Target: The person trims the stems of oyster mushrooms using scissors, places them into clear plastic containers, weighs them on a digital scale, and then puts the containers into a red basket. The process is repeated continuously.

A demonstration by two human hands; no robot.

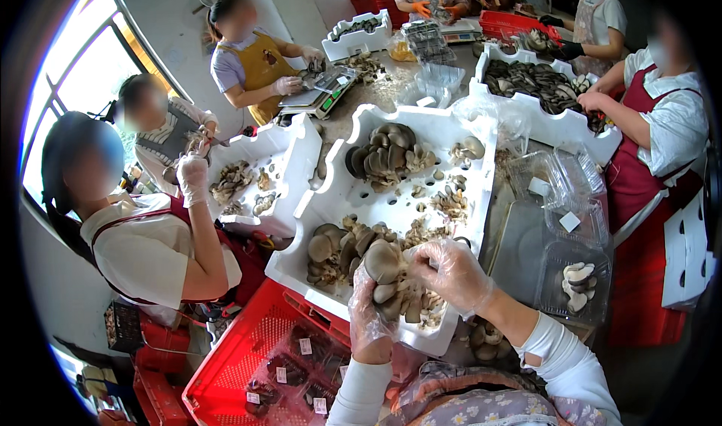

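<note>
My left hand point(370, 309), in a clear plastic glove, is closed round a clump of grey oyster mushrooms point(383, 263) over the near side of a white foam box point(320, 204). The fingers of my gloved right hand point(451, 274) pinch the pale right side of that clump; their tips are partly hidden. Inside the box, a large dark cluster of oyster mushrooms point(383, 155) lies at the far side. More mushrooms point(327, 245) and small broken pieces are spread along the near side, below and around my hands.
At right, a clear plastic tray point(575, 275) holds several mushrooms, near stacked clear containers point(560, 174). A red crate point(237, 343) with packed trays stands lower left. Co-workers surround the table beside other foam boxes point(282, 159) and a scale point(320, 95).
</note>
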